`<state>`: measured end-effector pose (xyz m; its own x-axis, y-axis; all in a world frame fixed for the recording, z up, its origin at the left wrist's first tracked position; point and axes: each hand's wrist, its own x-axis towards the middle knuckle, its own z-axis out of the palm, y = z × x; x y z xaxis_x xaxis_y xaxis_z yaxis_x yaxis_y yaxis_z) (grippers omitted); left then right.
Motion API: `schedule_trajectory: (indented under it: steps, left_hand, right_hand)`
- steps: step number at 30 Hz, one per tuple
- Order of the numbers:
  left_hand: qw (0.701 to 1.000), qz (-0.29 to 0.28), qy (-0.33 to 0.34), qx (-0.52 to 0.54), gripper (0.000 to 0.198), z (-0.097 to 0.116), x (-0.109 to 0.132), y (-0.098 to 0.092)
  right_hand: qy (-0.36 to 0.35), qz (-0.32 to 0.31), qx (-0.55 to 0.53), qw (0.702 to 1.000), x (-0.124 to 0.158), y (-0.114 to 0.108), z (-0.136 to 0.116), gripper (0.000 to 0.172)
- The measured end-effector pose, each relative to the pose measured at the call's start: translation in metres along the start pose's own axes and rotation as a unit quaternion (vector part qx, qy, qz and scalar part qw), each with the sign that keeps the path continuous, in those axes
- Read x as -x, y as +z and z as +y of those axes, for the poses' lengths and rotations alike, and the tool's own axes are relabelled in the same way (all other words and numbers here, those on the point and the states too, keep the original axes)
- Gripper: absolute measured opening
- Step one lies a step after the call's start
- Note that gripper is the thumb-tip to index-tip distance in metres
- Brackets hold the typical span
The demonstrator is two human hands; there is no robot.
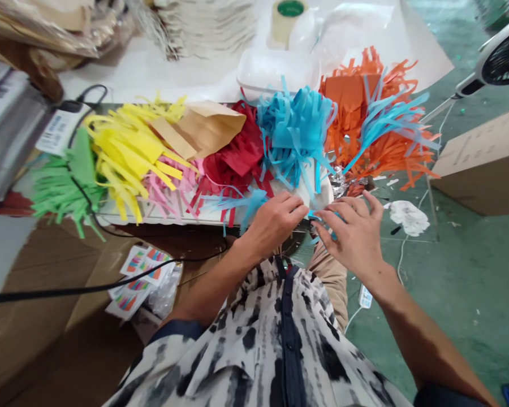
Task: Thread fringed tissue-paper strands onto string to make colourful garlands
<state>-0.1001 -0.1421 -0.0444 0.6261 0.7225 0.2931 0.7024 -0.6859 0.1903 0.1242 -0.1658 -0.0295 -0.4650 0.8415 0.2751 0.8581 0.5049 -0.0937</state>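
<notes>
- One green floor (462, 282) spreads across the lower right, with a crumpled white paper (407, 217) and a white power strip (365, 297) lying on it.
- Two cardboard cartons flank the person: a large brown carton (34, 305) at lower left and a second carton (479, 164) at the right, just beyond the table.
- A white-covered table (152, 73) stretches ahead, holding a white foam tray (275, 70) and a roll of packing tape (286, 20) towards its far side.
- Six bunches of cut paper fringe crowd its near edge, side by side: green (63, 181), yellow (127, 152), pink (169, 189), red (233, 152), blue and orange (365, 118).
- The blue paper fringe (294, 133) sits between the red and orange bunches, directly beyond the hands, with crinkled foil (337, 181) showing at the base of the orange bunch.
- The left hand (271, 223) is curled, its fingers closed over loose blue strips at the fringe's base.
- The right hand (352, 237) is open, fingers spread, its fingertips (322, 220) touching thin blue strips just beside the left hand.
- A few printed labels (139, 277) with rainbow stripes lie on the brown carton.
</notes>
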Motion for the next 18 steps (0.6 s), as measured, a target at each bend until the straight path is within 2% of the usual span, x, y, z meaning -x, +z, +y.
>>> schedule_trajectory:
  steps: [7,13,18]
  left_hand:
    - [0.999,0.031,-0.008,0.007,0.016,-0.003,-0.001,0.005]
    - [1.000,0.011,-0.007,-0.011,0.018,-0.003,-0.007,0.006]
    - [1.000,0.019,-0.015,-0.006,0.017,-0.004,-0.004,0.006]
  right_hand:
    - [-0.005,0.021,0.006,1.000,-0.004,0.013,0.002,0.024]
    - [-0.005,0.013,-0.005,1.000,-0.006,0.015,0.003,0.024]
    - [-0.001,0.010,-0.005,1.000,-0.004,0.016,0.005,0.022]
